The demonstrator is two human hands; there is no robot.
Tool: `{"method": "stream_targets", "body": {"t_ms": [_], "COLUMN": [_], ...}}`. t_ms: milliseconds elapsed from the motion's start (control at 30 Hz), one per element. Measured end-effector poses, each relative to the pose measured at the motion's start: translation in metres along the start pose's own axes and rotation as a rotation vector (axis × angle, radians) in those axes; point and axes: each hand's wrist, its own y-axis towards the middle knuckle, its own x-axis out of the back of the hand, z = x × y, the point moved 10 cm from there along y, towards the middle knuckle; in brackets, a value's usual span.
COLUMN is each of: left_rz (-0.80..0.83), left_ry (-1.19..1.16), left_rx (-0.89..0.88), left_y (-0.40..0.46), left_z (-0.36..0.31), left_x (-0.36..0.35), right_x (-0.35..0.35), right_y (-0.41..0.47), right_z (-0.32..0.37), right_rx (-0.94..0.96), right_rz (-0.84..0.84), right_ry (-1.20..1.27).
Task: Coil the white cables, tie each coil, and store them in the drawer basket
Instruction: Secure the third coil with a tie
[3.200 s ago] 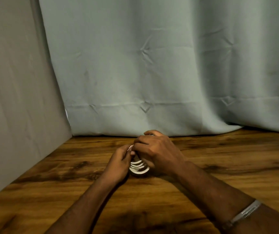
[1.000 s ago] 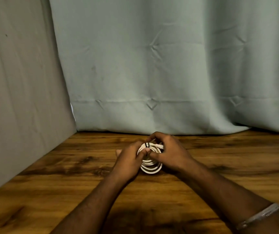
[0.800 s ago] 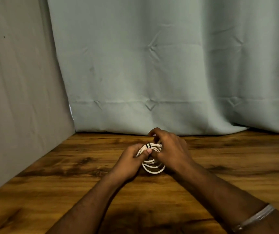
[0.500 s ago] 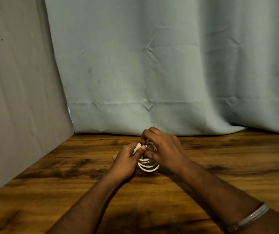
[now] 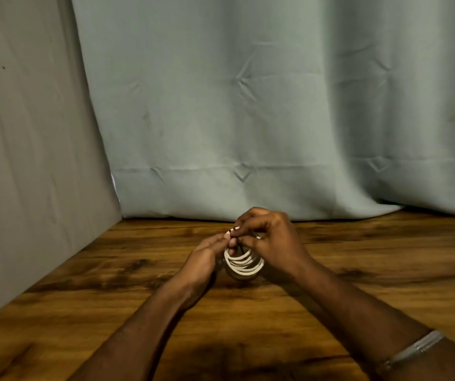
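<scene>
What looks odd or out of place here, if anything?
Nothing looks damaged or spilled. The white cable coil is held between the left hand and right hand over the wooden table; its lower loops fan out unevenly, so it isn't neatly bound yet.

A wooden bench (image 5: pixel 358 270) with dark grain filled the near ground. A creased pale green curtain (image 5: pixel 248 119) hung along its far edge, its hem meeting the wood. A grey cloth (image 5: pixel 28 160) stood at the left.
</scene>
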Motion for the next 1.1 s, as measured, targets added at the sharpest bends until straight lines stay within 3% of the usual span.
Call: {"method": "stream_targets", "body": {"t_ms": [233, 333, 500, 633, 1000, 1100], "left_rz": [-0.108, -0.163, -0.305, -0.370, -0.457, -0.486], "left_ry": [0.079, 0.277, 0.810, 0.875, 1.133, 1.175], "left_rx": [-0.048, -0.113, -0.226, -0.334, -0.393, -0.391], "left_y": [0.005, 0.008, 0.007, -0.001, -0.012, -0.011], "left_z": [0.000, 0.000, -0.009, -0.028, -0.044, -0.043], "left_x": [0.011, 0.019, 0.026, 0.024, 0.018, 0.021], "right_x": [0.000, 0.006, 0.006, 0.010, 0.015, 0.017], "right_y": [0.000, -0.001, -0.005, -0.007, -0.007, -0.008], "right_z": [-0.017, -0.023, -0.023, -0.027, -0.030, -0.024], "right_rx": [-0.119, -0.190, -0.271, -0.321, -0.367, -0.353], "right_rz": [-0.148, -0.228, -0.273, -0.356, -0.334, -0.319], "right_ry": [0.206, 0.268, 0.361, 0.381, 0.128, -0.044]}}
